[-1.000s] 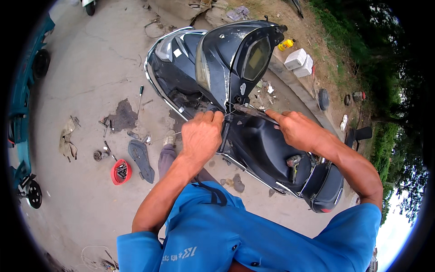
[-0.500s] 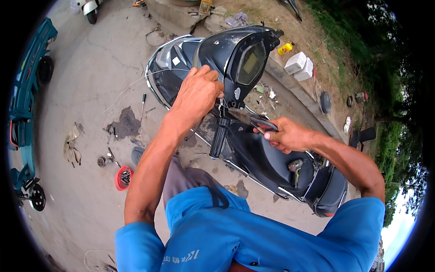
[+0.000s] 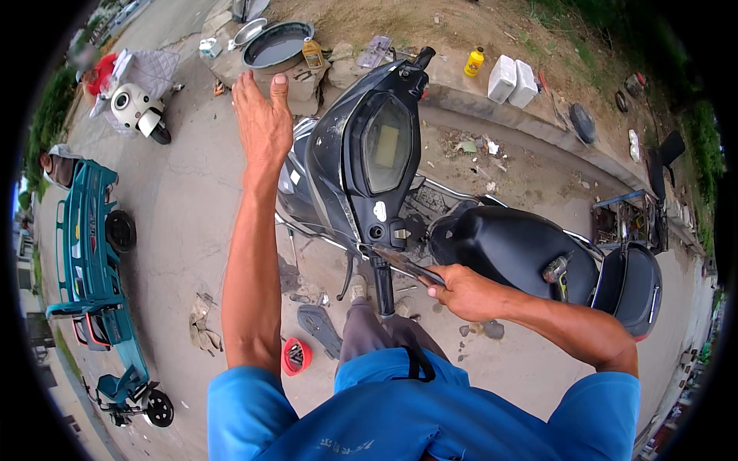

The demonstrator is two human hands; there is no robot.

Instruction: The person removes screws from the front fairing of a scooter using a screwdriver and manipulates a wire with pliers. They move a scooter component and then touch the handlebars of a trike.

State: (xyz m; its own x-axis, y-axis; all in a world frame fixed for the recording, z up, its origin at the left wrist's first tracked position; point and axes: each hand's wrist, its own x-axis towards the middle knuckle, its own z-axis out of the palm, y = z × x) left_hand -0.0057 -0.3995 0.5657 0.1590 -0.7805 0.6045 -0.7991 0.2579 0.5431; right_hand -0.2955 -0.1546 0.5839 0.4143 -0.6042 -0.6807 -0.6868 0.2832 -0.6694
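Observation:
My left hand (image 3: 263, 123) is raised beside the black scooter's front cowl (image 3: 331, 160), fingers extended and apparently empty. My right hand (image 3: 464, 293) grips dark pliers (image 3: 416, 270), their jaws at the left handlebar's base, where a thin wire (image 3: 338, 232) runs; whether they bite on it I cannot tell. The black rubber grip (image 3: 383, 288) points toward me, with a brake lever (image 3: 347, 280) at its left. The display (image 3: 387, 146) sits in the cowl. On the seat (image 3: 500, 242) lies a small tool (image 3: 555, 270).
A teal cargo tricycle (image 3: 92, 253) stands left; behind it, a person in red (image 3: 100, 73) is by a white scooter (image 3: 138, 111). A concrete kerb (image 3: 461, 100) bears a yellow bottle (image 3: 474, 61) and white blocks (image 3: 502, 78). A red bowl (image 3: 297, 355) lies on the pavement.
My left hand has left the handlebar, moving up and leftward, and its fingers have straightened. My right hand still holds the pliers, slightly lower. The whole view has shifted, revealing more background.

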